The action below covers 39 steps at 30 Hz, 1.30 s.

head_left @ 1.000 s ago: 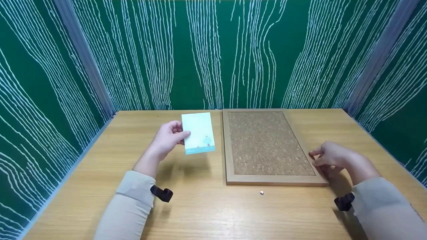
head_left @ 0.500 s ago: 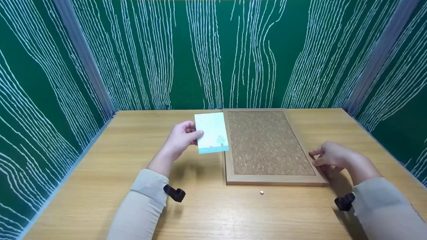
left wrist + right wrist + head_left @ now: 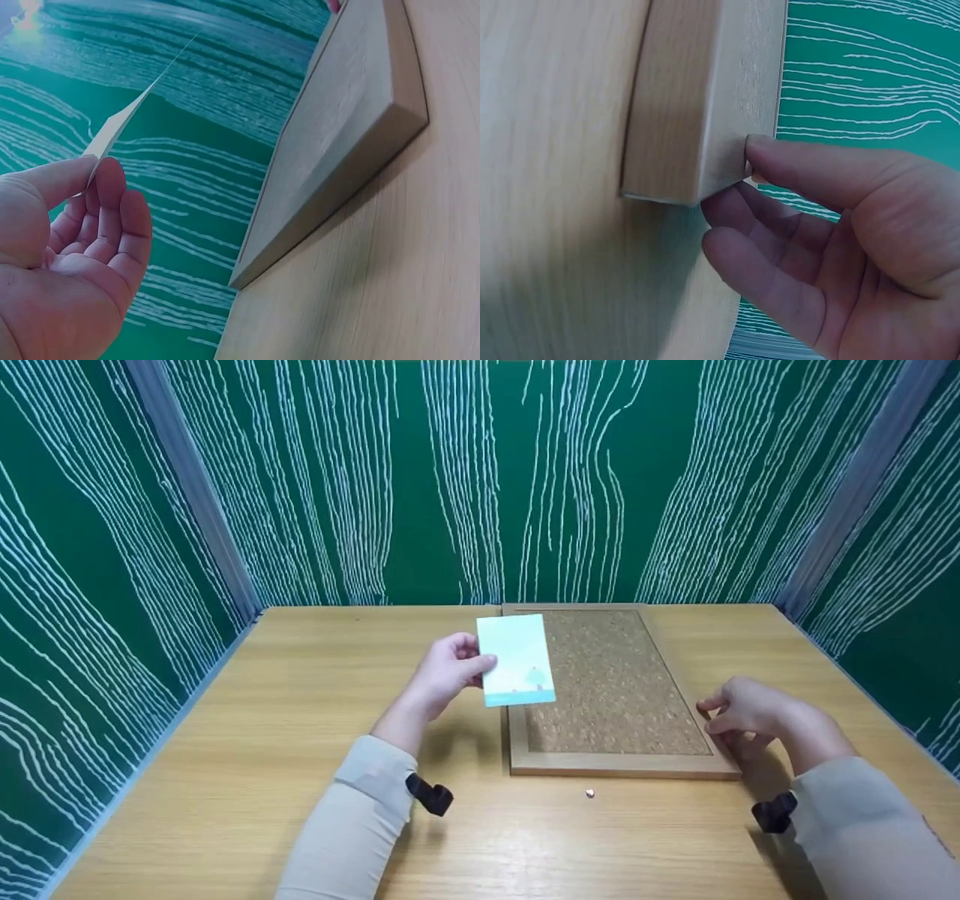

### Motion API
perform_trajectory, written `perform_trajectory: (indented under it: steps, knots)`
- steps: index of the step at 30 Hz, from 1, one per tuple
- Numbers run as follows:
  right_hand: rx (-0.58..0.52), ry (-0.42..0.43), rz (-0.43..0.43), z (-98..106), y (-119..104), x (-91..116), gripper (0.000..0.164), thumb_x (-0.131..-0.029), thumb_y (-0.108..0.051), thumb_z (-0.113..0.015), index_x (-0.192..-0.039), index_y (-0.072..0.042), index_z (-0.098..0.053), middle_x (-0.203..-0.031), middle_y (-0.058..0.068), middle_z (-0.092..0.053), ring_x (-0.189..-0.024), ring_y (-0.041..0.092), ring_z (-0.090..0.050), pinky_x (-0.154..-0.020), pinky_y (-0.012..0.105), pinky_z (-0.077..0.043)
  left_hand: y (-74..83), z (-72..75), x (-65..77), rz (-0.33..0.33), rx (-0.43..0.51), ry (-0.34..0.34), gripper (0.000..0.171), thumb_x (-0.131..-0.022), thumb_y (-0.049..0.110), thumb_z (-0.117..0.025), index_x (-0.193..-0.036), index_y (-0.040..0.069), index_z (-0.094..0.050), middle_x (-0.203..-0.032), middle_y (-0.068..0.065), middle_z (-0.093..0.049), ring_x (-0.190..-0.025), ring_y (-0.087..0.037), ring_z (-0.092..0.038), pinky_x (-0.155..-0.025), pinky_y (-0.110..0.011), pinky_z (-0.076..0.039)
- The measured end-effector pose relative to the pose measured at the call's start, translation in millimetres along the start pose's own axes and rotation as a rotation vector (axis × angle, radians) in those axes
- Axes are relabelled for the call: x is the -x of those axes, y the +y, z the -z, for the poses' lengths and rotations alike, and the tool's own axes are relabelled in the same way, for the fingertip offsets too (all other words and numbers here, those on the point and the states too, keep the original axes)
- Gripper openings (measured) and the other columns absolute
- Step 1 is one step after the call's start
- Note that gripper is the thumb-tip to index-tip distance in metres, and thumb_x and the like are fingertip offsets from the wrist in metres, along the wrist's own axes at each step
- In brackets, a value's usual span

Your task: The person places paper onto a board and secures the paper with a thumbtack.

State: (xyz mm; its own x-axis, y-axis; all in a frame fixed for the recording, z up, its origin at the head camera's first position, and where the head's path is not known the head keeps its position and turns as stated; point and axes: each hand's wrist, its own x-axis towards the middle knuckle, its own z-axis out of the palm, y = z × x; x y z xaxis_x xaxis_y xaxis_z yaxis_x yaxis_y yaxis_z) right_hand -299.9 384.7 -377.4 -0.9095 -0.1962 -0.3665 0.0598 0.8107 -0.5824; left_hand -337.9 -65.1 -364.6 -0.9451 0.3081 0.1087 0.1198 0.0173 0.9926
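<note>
My left hand [image 3: 447, 669] pinches a pale mint card or sheet of paper [image 3: 516, 656] by its left edge, thumb on the front. A small tree and a turquoise strip are printed along its bottom. In the left wrist view the card [image 3: 118, 127] is seen nearly edge-on, raised above the table. It overlaps the left part of a wood-framed corkboard [image 3: 622, 682] in the head view. At the board's right edge my right hand [image 3: 754, 714] grips the frame; the right wrist view has the thumb [image 3: 780, 159] on its face and fingertips at its side.
A tiny shiny thing [image 3: 590, 793], too small to identify, lies on the wooden table [image 3: 300, 720] just in front of the board. Green panels [image 3: 450, 472] with white wavy lines stand behind the table and along both sides.
My left hand has carried the card to the right, from beside the corkboard to over its left part. The right hand and the board have stayed in place.
</note>
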Motion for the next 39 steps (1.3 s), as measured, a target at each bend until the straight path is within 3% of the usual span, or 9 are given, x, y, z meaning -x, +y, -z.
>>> perform_trajectory:
  steps: [7, 21, 30, 39]
  knots:
    - [-0.019, -0.001, -0.007, -1.1, 0.8, 0.0, 0.059, -0.093, -0.004, -0.07, -0.141, 0.016, -0.045, -0.099, 0.014, -0.069, -0.083, 0.024, -0.067, -0.065, 0.048, -0.06, -3.4, -19.3, -8.4, -0.005, -0.019, -0.016, 0.015, -0.096, 0.008, -0.07, -0.108, 0.001, -0.064, -0.099, -0.015, -0.066, -0.088, -0.027, -0.067, -0.081, -0.038, -0.058]
    - [-0.037, 0.011, -0.018, -3.5, 3.9, -1.5, 0.057, -0.093, -0.004, -0.071, -0.141, 0.015, -0.047, -0.1, 0.017, -0.063, -0.084, 0.025, -0.064, -0.063, 0.048, -0.06, -15.9, -50.1, -23.9, 0.075, -0.128, 0.032, 0.014, -0.094, 0.008, -0.073, -0.103, 0.002, -0.064, -0.095, -0.013, -0.064, -0.083, -0.024, -0.067, -0.08, -0.041, -0.059]
    - [-0.032, 0.005, -0.024, -1.1, 6.2, -0.6, 0.057, -0.093, -0.004, -0.07, -0.142, 0.015, -0.046, -0.1, 0.016, -0.064, -0.084, 0.025, -0.065, -0.064, 0.047, -0.06, -18.8, -67.8, -23.0, 0.173, -0.218, 0.033, 0.012, -0.093, 0.008, -0.074, -0.093, 0.005, -0.063, -0.088, -0.009, -0.063, -0.076, -0.023, -0.064, -0.075, -0.041, -0.058]
    - [-0.042, 0.013, -0.036, -1.6, 2.2, -2.3, 0.055, -0.092, -0.004, -0.072, -0.14, 0.014, -0.05, -0.098, 0.015, -0.067, -0.082, 0.024, -0.067, -0.064, 0.047, -0.06, -22.7, -79.2, -21.4, 0.222, -0.29, 0.021, 0.018, -0.089, 0.002, -0.077, -0.09, 0.003, -0.059, -0.092, -0.013, -0.063, -0.075, -0.024, -0.069, -0.068, -0.036, -0.06]
